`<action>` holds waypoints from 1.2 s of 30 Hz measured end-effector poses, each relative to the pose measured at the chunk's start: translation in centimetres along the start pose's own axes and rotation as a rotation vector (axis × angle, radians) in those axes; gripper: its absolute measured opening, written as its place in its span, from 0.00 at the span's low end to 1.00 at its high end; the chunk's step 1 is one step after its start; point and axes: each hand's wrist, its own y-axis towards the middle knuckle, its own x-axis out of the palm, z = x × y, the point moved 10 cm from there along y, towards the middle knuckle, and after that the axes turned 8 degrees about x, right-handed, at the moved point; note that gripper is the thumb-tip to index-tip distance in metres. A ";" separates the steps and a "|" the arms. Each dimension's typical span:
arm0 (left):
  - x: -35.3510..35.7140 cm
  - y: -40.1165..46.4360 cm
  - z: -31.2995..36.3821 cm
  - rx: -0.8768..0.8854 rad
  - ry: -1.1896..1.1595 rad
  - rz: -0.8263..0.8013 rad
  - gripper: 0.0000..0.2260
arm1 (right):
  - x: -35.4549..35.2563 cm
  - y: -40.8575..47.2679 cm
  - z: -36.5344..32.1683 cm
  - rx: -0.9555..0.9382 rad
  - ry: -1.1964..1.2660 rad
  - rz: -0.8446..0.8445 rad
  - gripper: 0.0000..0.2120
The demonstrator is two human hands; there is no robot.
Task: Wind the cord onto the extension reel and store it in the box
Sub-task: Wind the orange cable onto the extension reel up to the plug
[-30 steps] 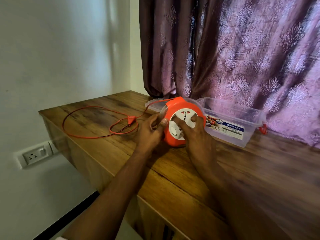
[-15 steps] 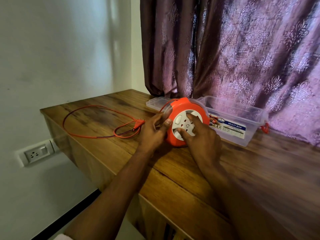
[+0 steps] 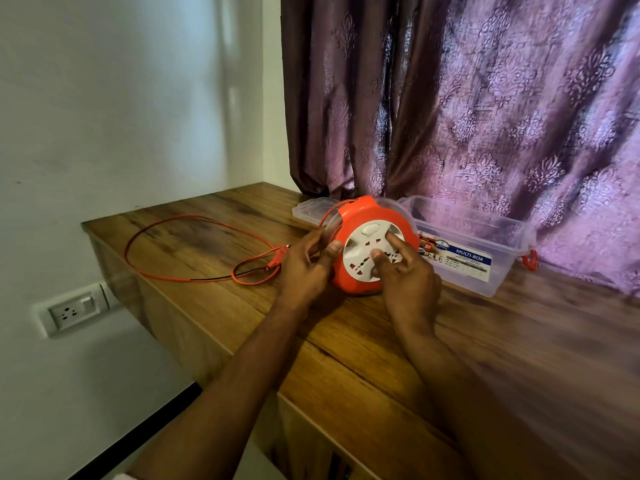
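Well inside table edge, reel.

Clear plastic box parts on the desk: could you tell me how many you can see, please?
2: the open box right of the reel, and its lid flat behind the reel, partly hidden.

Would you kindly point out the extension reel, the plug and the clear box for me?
extension reel (image 3: 349, 284): head view, orange lower rim.
plug (image 3: 280, 255): head view, orange plug body on the table.
clear box (image 3: 502, 237): head view, front wall above the label.
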 end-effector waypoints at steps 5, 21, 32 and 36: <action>-0.4 0.1 -0.3 -0.019 -0.055 0.049 0.13 | 0.6 -0.7 -1.2 -0.187 -0.124 0.001 0.25; -0.3 0.0 0.5 0.013 -0.082 0.039 0.11 | 2.9 -1.9 -3.1 -0.453 -0.625 -0.116 0.29; 0.6 -0.3 0.4 0.002 -0.061 -0.003 0.14 | 0.2 -0.3 -1.1 -0.055 -0.255 0.018 0.25; 0.9 -0.3 0.9 0.017 -0.083 -0.027 0.11 | -0.1 0.1 0.0 0.071 -0.137 0.034 0.26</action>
